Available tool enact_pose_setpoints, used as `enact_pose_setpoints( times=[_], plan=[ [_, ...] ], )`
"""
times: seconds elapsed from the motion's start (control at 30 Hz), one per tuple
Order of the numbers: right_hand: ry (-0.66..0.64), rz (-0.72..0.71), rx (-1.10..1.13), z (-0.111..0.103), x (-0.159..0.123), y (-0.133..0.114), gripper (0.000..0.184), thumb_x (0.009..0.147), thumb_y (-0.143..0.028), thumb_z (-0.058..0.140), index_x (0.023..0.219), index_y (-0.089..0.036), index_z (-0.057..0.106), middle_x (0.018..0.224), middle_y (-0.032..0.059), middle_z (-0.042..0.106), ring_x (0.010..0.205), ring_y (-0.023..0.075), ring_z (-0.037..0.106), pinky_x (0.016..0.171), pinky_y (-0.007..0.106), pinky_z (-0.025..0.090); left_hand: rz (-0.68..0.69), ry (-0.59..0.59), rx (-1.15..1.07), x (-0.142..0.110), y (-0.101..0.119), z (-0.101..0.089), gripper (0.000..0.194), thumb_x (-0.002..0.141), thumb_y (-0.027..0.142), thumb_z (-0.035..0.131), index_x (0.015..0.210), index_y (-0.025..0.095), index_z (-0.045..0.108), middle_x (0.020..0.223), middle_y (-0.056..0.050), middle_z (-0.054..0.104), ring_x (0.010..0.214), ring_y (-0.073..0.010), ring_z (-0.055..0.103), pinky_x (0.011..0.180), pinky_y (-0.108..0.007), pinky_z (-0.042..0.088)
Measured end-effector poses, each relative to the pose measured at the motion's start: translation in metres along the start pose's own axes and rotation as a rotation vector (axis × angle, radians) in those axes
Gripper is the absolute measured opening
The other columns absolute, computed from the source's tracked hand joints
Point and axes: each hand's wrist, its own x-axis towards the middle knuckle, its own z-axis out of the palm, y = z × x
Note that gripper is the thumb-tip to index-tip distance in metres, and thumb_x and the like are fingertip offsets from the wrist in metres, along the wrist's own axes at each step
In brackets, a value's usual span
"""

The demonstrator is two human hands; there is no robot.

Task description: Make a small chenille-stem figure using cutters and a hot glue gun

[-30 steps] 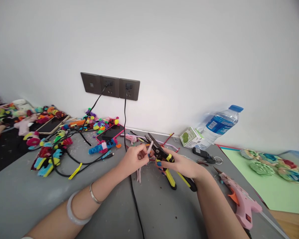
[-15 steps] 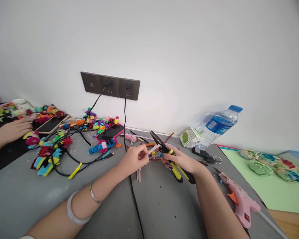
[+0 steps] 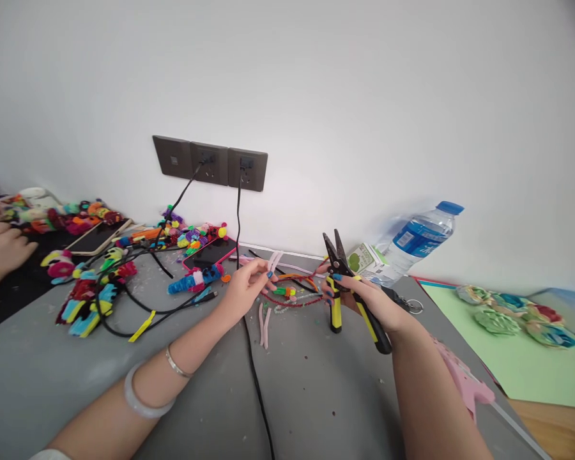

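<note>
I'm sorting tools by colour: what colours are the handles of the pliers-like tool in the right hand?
Yellow and black, clearest in the head view.

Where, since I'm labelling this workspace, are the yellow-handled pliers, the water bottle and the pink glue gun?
Yellow-handled pliers (image 3: 338,264): head view, pivot area below the open blades.
Water bottle (image 3: 416,240): head view, blue label.
Pink glue gun (image 3: 468,387): head view, visible pink body.

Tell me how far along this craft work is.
Done, it seems: the blue fuzzy figure is shaped, and two pink strips lie on the table. In hand: the left hand pinches pink pieces; the right hand holds open pliers. Remaining, probably: shaping these plain strips; the rest is unclear.
</note>
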Motion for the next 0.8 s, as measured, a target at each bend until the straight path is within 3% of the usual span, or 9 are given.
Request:
enact_pose_setpoints(
  times=[0.17,0.53,0.8],
  plan=[
    [0.024,0.000,-0.010,0.004,-0.001,-0.005,0.042,0.086,-0.049,0.054,0.119,-0.023,0.059,0.083,0.0036,0.056,0.077,0.0217,0.053,0.077,0.035,0.047,0.086,-0.025,0.159,-0.003,0.007,0.002,0.008,0.085,0.023,0.053,0.090,0.018,0.058,0.103,-0.008,0.071,0.095,-0.0198,0.068,0.076,-0.028,0.053],
    [0.031,-0.013,0.000,0.005,0.001,-0.003,0.049,0.083,-0.052,0.058,0.117,-0.018,0.061,0.086,0.0067,0.060,0.078,0.0221,0.055,0.073,0.035,0.047,0.435,-0.396,0.736,-0.007,0.004,-0.006,0.027,0.090,0.010,0.043,0.095,0.023,0.067,0.100,-0.005,0.070,0.099,-0.0192,0.061,0.082,-0.027,0.045],
    [0.032,-0.006,-0.008,0.004,0.000,-0.004,0.048,0.083,-0.052,0.059,0.118,-0.018,0.061,0.089,0.0061,0.063,0.080,0.0215,0.058,0.072,0.034,0.046,0.438,-0.487,0.798,-0.005,0.015,-0.010,0.033,0.089,0.006,0.043,0.087,0.024,0.071,0.092,-0.004,0.073,0.094,-0.0184,0.060,0.073,-0.026,0.042]
  ],
)
